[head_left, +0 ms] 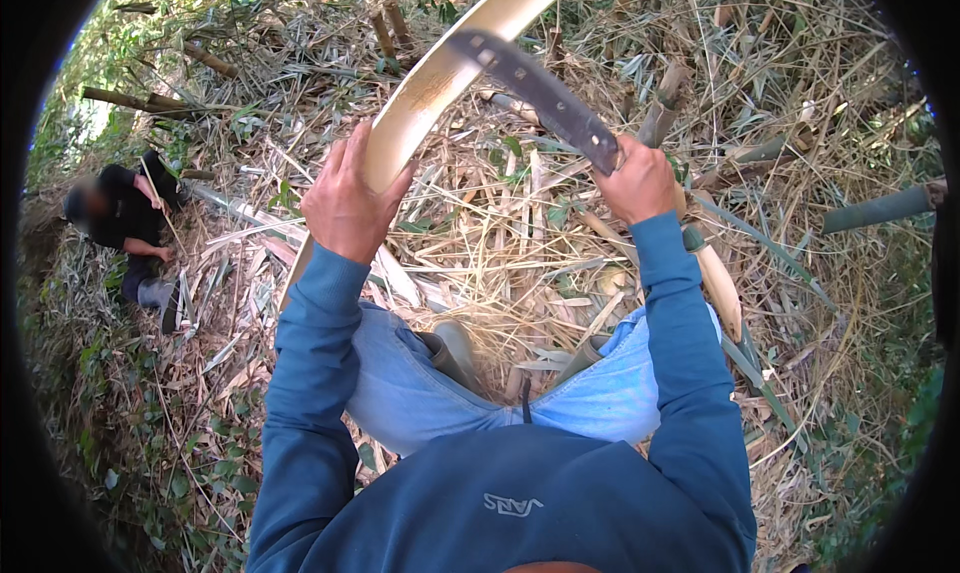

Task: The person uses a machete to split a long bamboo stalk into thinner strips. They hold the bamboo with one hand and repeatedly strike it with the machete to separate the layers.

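Observation:
My left hand [350, 193] is closed around a long split bamboo strip [425, 103], its pale inner face showing. From the upper edge of the view the strip curves down through the hand and passes behind my left forearm. My right hand [642, 181] grips a machete by its handle, which the fingers mostly hide. The dark machete blade [545, 98], dotted with small light spots, slants up to the left. Its blurred tip overlaps the strip above my left hand; whether it touches cannot be told.
Bamboo shavings and splinters [500, 233] litter the ground before my boots [455, 353]. Cut stumps [665, 103] stand at the upper right, with a green bamboo pole [880, 209] at the far right. Another person [125, 213] in dark clothes sits at the left, holding a thin strip.

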